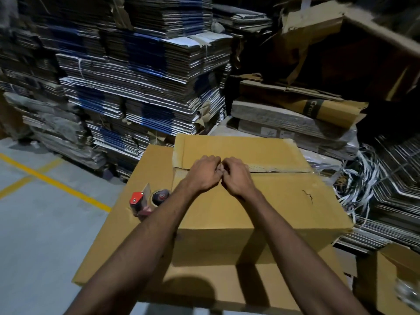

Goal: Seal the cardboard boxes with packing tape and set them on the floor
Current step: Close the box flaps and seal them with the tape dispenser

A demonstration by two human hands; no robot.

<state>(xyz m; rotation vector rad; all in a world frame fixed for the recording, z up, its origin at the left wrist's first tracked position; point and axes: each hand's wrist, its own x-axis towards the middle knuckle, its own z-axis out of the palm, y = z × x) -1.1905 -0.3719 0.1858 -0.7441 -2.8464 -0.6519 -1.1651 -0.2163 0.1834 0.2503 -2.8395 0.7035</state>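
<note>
Flap-closing step, untaped: left hand [204, 172] and right hand [236, 176], fingers curled, knuckles together, fingertips hidden, sit at cardboard box [261, 208] top seam; next move, likely: reach tape dispenser [145, 201] left of left hand.

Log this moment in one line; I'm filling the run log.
left hand and right hand: fingers curled at box flap seam | tape dispenser: idle beside box

the only readable lettering is "cro", white on a dark band, printed sideways on a folded brown carton [327, 110] at the far right; the word is cut off. a white label [268, 132] on the wrapped bundle below it is too small to read.
</note>
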